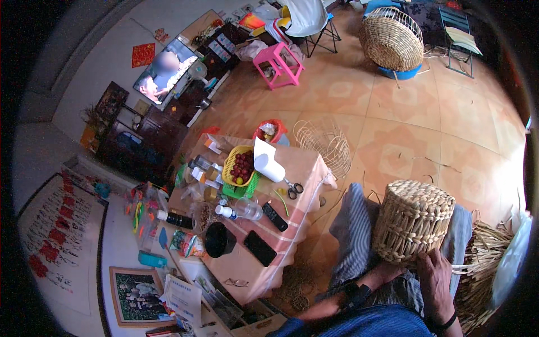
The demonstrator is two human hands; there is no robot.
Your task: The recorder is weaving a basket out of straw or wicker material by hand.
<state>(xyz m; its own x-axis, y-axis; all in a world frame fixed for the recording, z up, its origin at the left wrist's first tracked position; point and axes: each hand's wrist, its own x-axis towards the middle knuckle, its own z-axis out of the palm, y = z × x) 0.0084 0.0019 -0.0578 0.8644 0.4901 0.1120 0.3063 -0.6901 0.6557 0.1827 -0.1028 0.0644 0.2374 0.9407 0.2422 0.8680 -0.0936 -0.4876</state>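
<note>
A straw basket (414,224), woven in thick braided strands, rests bottom up and slightly tilted on my lap, over the striped grey trousers. Its lower edge is held by my left hand (388,272), whose fingers are mostly hidden beneath the basket. At the right part of that edge, the fingers of my right hand (434,272) are closed in a pinch against the weave. Pale straw strands (461,269) stick out to the right beside this hand.
A bundle of dry straw (477,269) lies at my right beside a plastic bag (514,261). To the left, a cloth-covered table (303,163) bears fruit, scissors (294,189), a phone (260,247) and bottles. Farther off are a wire frame (325,146), a pink stool (279,64) and a large basket (392,42).
</note>
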